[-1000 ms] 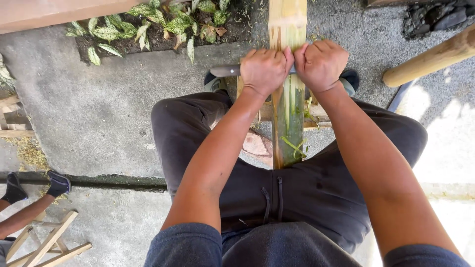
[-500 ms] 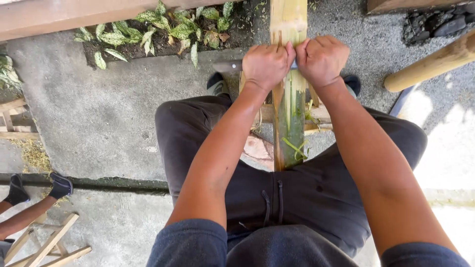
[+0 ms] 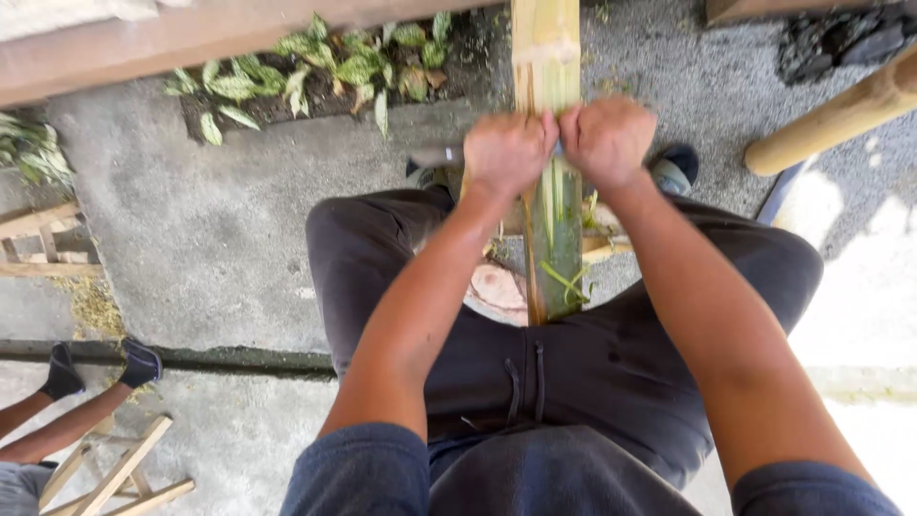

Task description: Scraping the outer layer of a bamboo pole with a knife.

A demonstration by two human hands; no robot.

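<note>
Bamboo [image 3: 552,229] seemingly between both hands' fingers [image 3: 506,153].

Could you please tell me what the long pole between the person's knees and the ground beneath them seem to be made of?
The pole looks like raw bamboo: green skin, pale yellow higher up, a node ring, split fibres. Both hands, left hand and right hand, grip it. The ground appears to be rough grey concrete, matte and speckled.

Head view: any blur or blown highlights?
Head view: both hands, left and right, are smeared by motion blur; the bamboo and trousers stay fairly sharp; sunlit concrete at right is blown out to near white; the rest sits in even shade.
</note>
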